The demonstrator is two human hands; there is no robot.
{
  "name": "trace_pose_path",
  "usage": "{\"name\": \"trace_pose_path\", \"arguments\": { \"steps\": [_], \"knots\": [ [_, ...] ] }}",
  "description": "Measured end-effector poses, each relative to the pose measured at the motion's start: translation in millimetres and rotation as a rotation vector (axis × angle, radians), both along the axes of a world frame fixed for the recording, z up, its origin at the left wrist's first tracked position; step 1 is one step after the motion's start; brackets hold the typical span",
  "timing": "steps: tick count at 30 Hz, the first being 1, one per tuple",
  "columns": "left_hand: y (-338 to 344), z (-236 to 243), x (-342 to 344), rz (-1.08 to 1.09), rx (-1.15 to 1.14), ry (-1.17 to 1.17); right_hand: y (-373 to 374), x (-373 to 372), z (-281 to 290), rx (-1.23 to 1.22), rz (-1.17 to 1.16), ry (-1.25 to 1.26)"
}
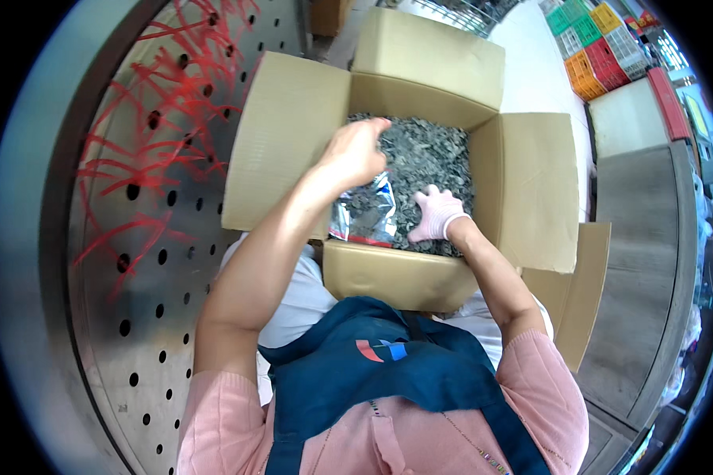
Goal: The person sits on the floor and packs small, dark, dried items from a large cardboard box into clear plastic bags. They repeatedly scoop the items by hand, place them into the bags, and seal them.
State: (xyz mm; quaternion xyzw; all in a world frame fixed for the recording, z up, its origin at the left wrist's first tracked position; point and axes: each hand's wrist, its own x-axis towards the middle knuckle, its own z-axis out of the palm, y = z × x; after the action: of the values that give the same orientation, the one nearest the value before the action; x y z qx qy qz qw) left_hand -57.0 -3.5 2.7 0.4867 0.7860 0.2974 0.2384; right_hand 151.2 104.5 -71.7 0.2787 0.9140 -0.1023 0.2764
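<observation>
A cardboard box (487,182) stands between my legs with its flaps spread, holding a mass of dark, dried-looking flakes (428,150). At its left side is a clear plastic bag (364,210) with blue, white and red print and dark flakes inside. My left hand (356,154), bare, is closed on the bag's upper edge, its fingertips at the back near the flakes. My right hand (438,212), in a pale pink glove, rests on the flakes just right of the bag, fingers spread.
A perforated metal panel (158,293) with red strands runs along my left. Stacked colored crates (598,63) stand at the back right. Another cardboard piece (574,293) and metal cabinets (634,277) are on my right; a wire rack (459,12) is beyond the box.
</observation>
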Motion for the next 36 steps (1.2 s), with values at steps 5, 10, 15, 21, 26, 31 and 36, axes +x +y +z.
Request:
{"name": "trace_pose_path", "arguments": {
  "steps": [5,10,15,21,26,31,36],
  "knots": [
    [-1,-2,3,-0.033,-0.008,-0.014,-10,6,-2,-0.067,-0.021,0.061],
    [15,-17,-1,-0.061,0.183,-0.084,-3,9,4,-0.055,-0.054,0.043],
    [1,-12,-4,0.052,0.017,-0.209,-22,16,-4,0.000,-0.005,0.106],
    [8,-17,5,0.010,0.028,-0.124,-13,18,-4,0.005,0.006,0.041],
    [12,-17,6,0.027,0.017,-0.198,-6,20,-4,-0.030,0.012,0.041],
    [3,-12,6,0.023,0.070,-0.163,-12,24,-3,0.012,-0.033,0.080],
    [6,-22,5,-0.015,0.116,-0.107,19,42,-37,-0.057,-0.120,0.389]
  ]
}}
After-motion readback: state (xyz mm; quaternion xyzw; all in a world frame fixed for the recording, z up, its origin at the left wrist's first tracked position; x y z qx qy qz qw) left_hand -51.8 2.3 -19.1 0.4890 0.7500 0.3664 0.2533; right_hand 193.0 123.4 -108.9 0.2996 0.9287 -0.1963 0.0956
